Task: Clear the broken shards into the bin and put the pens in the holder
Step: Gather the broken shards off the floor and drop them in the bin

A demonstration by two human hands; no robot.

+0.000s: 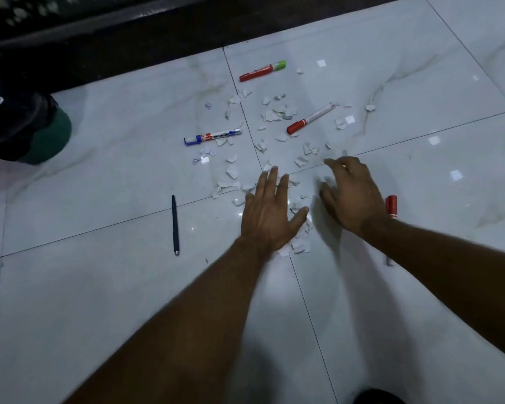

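Note:
Several white shards (274,113) lie scattered over the pale floor tiles. My left hand (270,212) lies flat, fingers straight, on the shards near the middle. My right hand (352,193) hovers just to its right with fingers spread and slightly bent, blurred, holding nothing I can see. More shards (299,243) lie beside my left wrist. Pens lie around: a blue whiteboard marker (213,137), a red marker with a green cap (262,70), a red-capped white marker (311,118), a dark pen (175,225) at the left, and a red marker (391,207) partly hidden behind my right wrist.
A green bin lined with a black bag (41,135) stands at the left edge. A dark step or ledge (129,39) runs along the far side of the tiled floor (99,316). No pen holder is in view.

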